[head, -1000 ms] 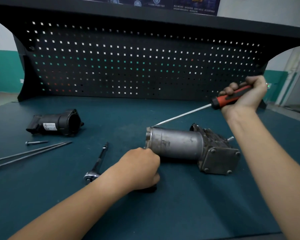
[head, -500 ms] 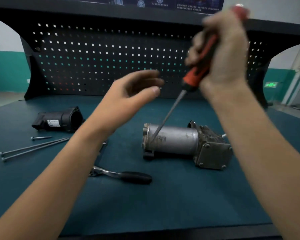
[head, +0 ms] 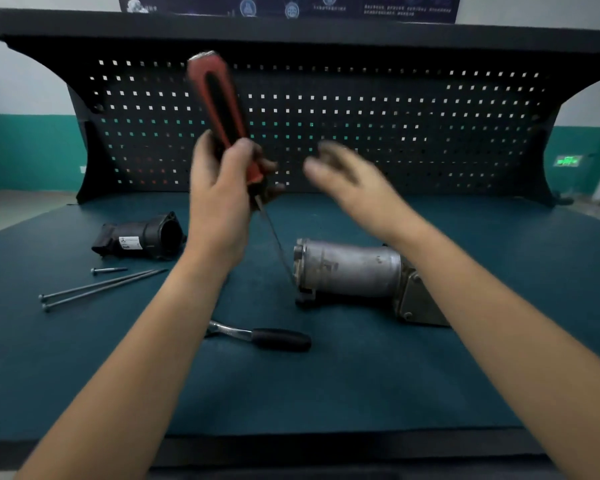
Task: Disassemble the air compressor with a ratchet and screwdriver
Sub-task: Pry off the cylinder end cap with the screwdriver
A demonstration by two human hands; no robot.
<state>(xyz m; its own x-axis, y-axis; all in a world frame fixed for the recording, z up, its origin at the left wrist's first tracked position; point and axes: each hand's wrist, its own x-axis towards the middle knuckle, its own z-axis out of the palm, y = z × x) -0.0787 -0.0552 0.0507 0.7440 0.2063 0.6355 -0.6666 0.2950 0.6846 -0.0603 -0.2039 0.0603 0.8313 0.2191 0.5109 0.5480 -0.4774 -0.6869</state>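
The left hand (head: 219, 195) grips the red-and-black-handled screwdriver (head: 219, 105). Its thin shaft slants down to the left end of the grey metal cylindrical air compressor (head: 350, 268), which lies on the dark teal bench (head: 326, 393). The blurred right hand (head: 347, 181) is open and holds nothing. The black-handled steel ratchet (head: 260, 336) lies nearer.

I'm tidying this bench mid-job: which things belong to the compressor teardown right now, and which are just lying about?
In the job: screwdriver, gripped by the left hand, tip at the air compressor; ratchet, unheld on the bench.
Lying about: black housing; two long bolts; short bolt.
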